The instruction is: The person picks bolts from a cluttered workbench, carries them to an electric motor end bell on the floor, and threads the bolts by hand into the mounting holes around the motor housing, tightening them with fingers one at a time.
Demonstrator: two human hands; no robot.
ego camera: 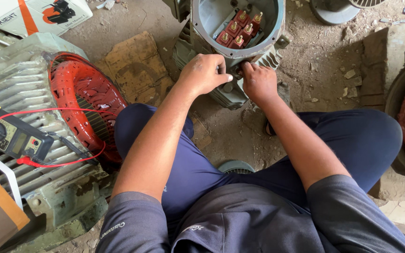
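motor at 12 o'clock on floor | left hand fingers curled together, right hand fingers pinching at housing rim, held part hidden | risk: slip onto terminal block studs, small part lost in dirt

A motor repair workshop, worked on a bare dirt floor. An opened electric motor with exposed red terminals sits at twelve o'clock, a larger finned motor with red fan cover at nine, a multimeter resting on it.
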